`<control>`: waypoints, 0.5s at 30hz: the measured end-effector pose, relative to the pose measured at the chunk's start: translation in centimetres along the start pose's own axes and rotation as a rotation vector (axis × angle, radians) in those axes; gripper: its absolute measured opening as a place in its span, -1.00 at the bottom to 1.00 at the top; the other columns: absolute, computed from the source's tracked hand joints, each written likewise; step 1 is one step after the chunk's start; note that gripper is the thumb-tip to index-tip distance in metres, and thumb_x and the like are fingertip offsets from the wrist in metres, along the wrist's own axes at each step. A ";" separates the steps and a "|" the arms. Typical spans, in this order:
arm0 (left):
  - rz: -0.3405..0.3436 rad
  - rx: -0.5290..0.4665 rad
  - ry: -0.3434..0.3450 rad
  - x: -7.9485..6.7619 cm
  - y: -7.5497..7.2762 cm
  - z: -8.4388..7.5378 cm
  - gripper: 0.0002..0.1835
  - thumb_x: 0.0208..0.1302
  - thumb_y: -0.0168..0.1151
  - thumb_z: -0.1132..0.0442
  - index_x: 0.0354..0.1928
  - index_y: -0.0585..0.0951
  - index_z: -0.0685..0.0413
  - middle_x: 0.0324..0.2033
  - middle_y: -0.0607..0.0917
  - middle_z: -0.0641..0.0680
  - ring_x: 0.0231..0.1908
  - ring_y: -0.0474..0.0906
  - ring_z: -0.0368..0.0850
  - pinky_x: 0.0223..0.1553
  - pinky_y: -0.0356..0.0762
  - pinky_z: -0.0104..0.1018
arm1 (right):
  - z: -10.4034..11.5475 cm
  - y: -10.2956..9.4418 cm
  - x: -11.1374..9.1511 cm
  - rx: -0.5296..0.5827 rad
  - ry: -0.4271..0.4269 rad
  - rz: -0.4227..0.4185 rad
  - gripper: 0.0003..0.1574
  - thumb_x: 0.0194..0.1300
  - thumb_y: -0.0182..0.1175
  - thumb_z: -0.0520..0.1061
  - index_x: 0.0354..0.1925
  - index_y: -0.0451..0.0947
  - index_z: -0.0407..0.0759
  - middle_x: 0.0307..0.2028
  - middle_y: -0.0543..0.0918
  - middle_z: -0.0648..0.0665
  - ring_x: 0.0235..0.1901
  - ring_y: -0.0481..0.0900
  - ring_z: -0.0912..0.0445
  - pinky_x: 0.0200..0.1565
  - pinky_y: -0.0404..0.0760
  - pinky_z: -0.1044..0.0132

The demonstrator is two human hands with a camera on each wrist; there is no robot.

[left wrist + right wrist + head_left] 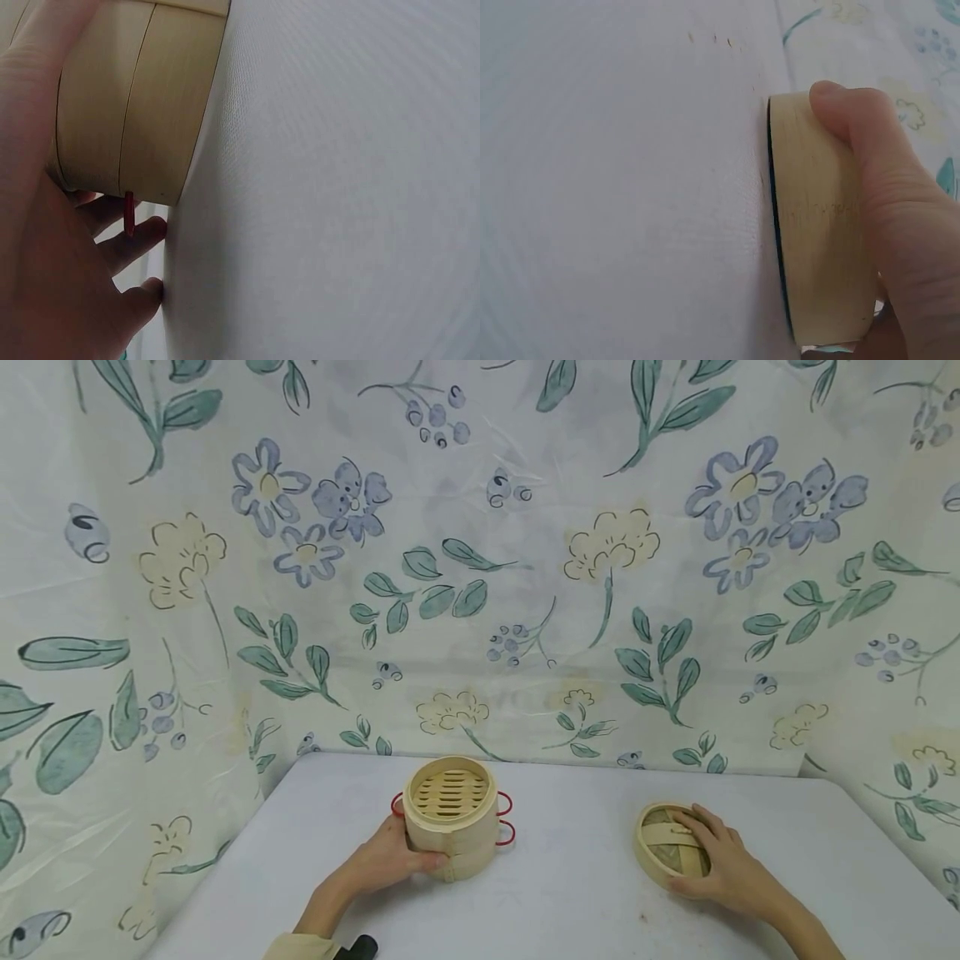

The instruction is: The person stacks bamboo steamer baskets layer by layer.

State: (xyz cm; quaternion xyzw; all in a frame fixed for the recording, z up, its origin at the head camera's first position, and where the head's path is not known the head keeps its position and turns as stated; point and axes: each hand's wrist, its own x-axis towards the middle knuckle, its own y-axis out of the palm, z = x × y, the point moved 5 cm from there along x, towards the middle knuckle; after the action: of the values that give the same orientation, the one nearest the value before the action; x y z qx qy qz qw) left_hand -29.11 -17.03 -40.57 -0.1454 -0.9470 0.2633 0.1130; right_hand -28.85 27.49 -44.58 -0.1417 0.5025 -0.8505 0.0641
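A stacked bamboo steamer with a slatted rack on top stands upright on the table, left of the middle. Small red loop handles stick out from its sides. My left hand grips it from the left, thumb across the front wall and fingers reaching round the far side; the left wrist view shows fingers beside a red handle. To the right lies the round steamer lid, with a woven top and a crossing bamboo band. My right hand holds its right side, the thumb against the rim wall.
Both things are on a white table, a wide gap between them. A floral cloth hangs behind the far edge and along the sides. Small brown specks mark the table in front of the lid. A black object shows near the left sleeve.
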 end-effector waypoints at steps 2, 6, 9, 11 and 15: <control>0.000 -0.004 0.000 0.2 0.1 0.6 -0.12 -0.16 0.51 0.05 0.25 0.27 -0.08 0.11 0.50 -0.05 0.20 0.30 -0.06 0.27 0.07 0.10 | 0.0 -0.1 0.1 -0.008 0.004 -0.004 0.14 -0.12 0.34 0.36 0.33 0.16 -0.04 0.31 0.05 -0.34 0.14 0.17 -0.35 -0.26 0.42 -0.27; -0.001 0.007 -0.004 0.9 0.4 2.4 -0.08 -0.16 0.50 0.02 0.29 0.21 -0.18 0.14 0.46 -0.08 0.22 0.27 -0.09 0.28 0.06 0.09 | 0.2 -0.4 0.3 -0.008 -0.005 -0.025 0.12 -0.12 0.35 0.35 0.31 0.20 -0.05 0.30 0.10 -0.32 0.14 0.19 -0.34 -0.27 0.44 -0.23; 0.003 0.012 -0.008 1.1 0.5 3.2 -0.06 -0.16 0.50 -0.01 0.29 0.19 -0.24 0.16 0.44 -0.12 0.22 0.26 -0.12 0.28 0.08 0.07 | 0.5 -0.5 0.4 0.008 -0.021 -0.034 0.11 -0.12 0.35 0.34 0.30 0.21 -0.06 0.30 0.11 -0.32 0.14 0.20 -0.33 -0.26 0.44 -0.20; 0.006 -0.001 -0.007 1.1 0.5 3.0 -0.06 -0.16 0.50 0.01 0.29 0.19 -0.23 0.15 0.45 -0.11 0.22 0.27 -0.10 0.28 0.08 0.08 | 0.7 -0.6 0.4 0.011 -0.026 -0.032 0.10 -0.11 0.35 0.34 0.30 0.21 -0.06 0.30 0.11 -0.31 0.14 0.20 -0.33 -0.26 0.44 -0.19; 0.007 -0.014 -0.008 0.6 0.3 1.3 -0.10 -0.16 0.51 0.05 0.27 0.24 -0.14 0.13 0.47 -0.07 0.21 0.28 -0.07 0.27 0.07 0.09 | 1.1 -0.5 0.7 0.003 -0.026 -0.026 0.10 -0.11 0.34 0.36 0.31 0.21 -0.04 0.31 0.12 -0.29 0.15 0.20 -0.32 -0.26 0.44 -0.19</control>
State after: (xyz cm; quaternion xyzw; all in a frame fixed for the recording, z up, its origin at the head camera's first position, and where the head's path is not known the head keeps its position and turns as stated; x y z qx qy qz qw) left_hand -30.03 -17.18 -41.73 -0.1483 -0.9488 0.2573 0.1075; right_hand -29.12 26.64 -43.52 -0.1592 0.4984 -0.8501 0.0596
